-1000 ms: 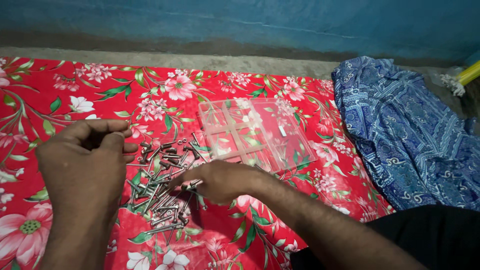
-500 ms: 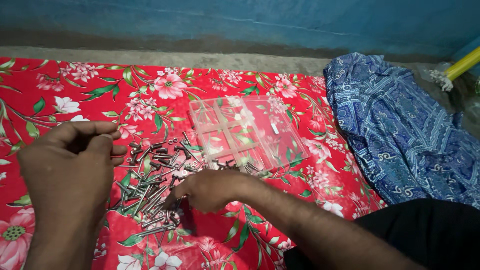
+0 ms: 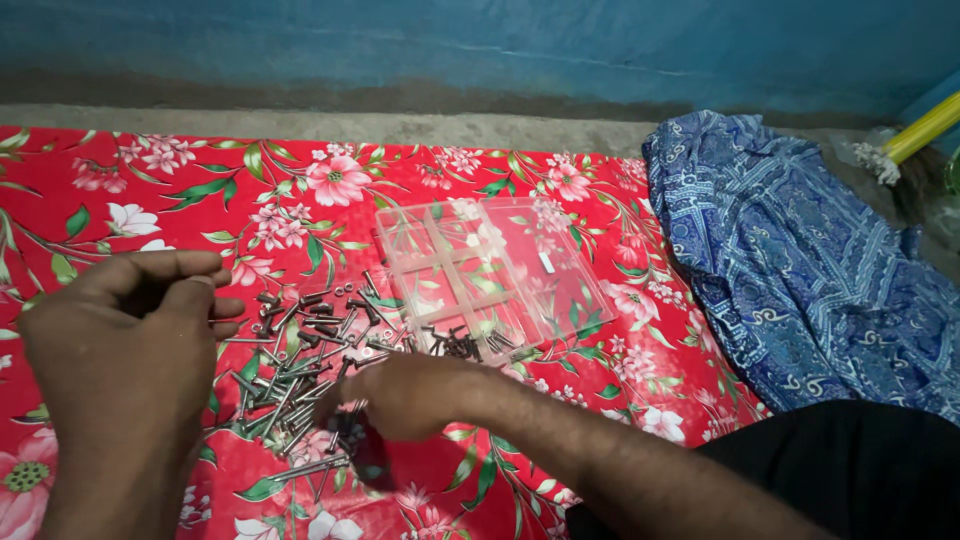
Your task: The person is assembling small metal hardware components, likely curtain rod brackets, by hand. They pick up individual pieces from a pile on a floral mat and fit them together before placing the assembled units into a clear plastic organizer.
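Hands: right hand [image 3: 410, 395] curled in screw pile [image 3: 300, 360], left hand [image 3: 130, 350] pinched, contents unclear.

A clear plastic box [image 3: 490, 275] with square compartments lay open, just beyond the pile of screws [image 3: 300, 360]; no labels showed.
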